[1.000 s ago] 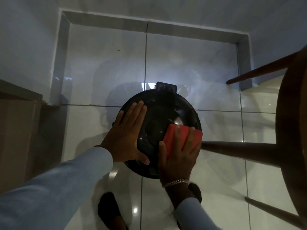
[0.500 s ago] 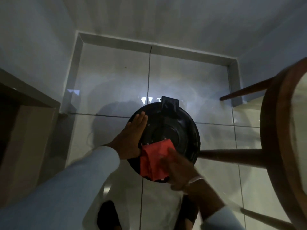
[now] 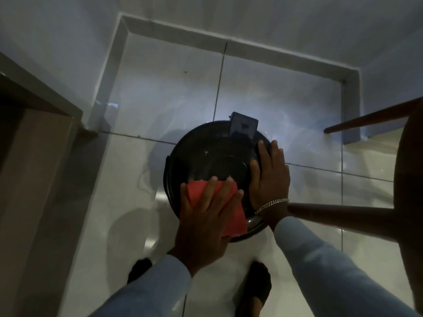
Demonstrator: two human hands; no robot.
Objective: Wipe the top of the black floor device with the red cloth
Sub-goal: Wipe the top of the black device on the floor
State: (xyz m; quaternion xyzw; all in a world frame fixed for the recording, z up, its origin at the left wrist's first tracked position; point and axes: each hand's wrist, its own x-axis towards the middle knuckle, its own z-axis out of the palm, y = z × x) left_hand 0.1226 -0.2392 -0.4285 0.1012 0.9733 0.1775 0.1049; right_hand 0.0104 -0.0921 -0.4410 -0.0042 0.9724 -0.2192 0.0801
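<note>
The round black floor device (image 3: 212, 156) sits on pale glossy tiles, with a small raised black block (image 3: 243, 126) at its far edge. The red cloth (image 3: 195, 191) lies on the near part of its top. My left hand (image 3: 206, 220) presses flat on the cloth with fingers spread. My right hand (image 3: 269, 177), a bracelet at the wrist, lies flat on the right side of the device and holds nothing.
A dark wooden stool (image 3: 407, 179) stands close on the right, one leg (image 3: 343, 216) reaching toward the device. A brown wooden cabinet (image 3: 34, 168) fills the left side. Walls with a grey skirting close the far side. My feet (image 3: 258, 287) are just below the device.
The red cloth has passed from my right hand to my left hand. My right hand moved to the device's right side; my left hand left the device's left edge and now presses the cloth.
</note>
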